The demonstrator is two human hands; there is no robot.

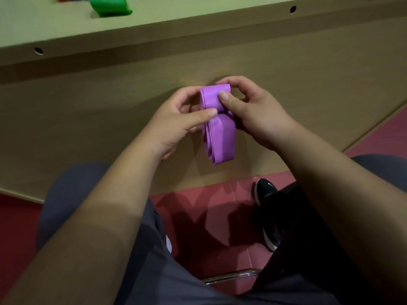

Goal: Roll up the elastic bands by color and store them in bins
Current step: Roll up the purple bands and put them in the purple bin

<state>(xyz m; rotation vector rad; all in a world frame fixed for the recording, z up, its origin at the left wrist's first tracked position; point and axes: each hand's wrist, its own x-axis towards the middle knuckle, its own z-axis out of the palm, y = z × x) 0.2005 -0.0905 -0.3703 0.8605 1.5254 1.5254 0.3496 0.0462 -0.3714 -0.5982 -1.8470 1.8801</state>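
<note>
Right now both hands grip the purple band (pixel 221 134), held in the air over the lap, in front of the table's (pixel 198 20) front panel and below its edge. The left hand (pixel 182 121) pinches the band's middle, thumb laid across the front. The right hand (pixel 253 113) clasps the rolled top, thumb pressed on the roll, fingers arched behind. Below the roll the band hangs as a flat, layered loop. 1 green band (pixel 110 5) lies on the tabletop, well apart.

Wooden desk front (pixel 286 84), red tiled floor (pixel 198 227), black shoe (pixel 265 190), chrome chair rail (pixel 231 275)
</note>
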